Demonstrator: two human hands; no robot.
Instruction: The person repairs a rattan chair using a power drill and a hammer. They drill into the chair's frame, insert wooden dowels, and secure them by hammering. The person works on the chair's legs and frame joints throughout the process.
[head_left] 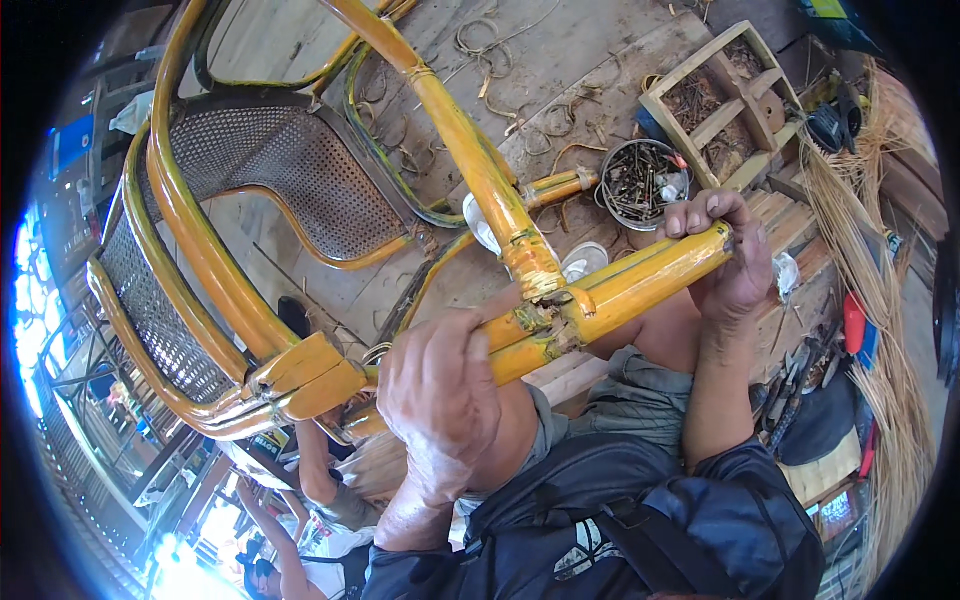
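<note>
Both left hand (440, 392) and right hand (741, 268) clamped fingers around mid-view rattan rail (650, 290), at 8 and 2 o'clock; probably steadying it, next move likely called for binding ragged joint (550, 328).

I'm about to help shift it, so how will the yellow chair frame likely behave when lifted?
The yellow chair frame probably feels stiff, as its poles look thick and one joint carries wrapping. Its glossy surface may be slightly slippery. Its upper woven panel, a fine mesh, probably flexes.
</note>
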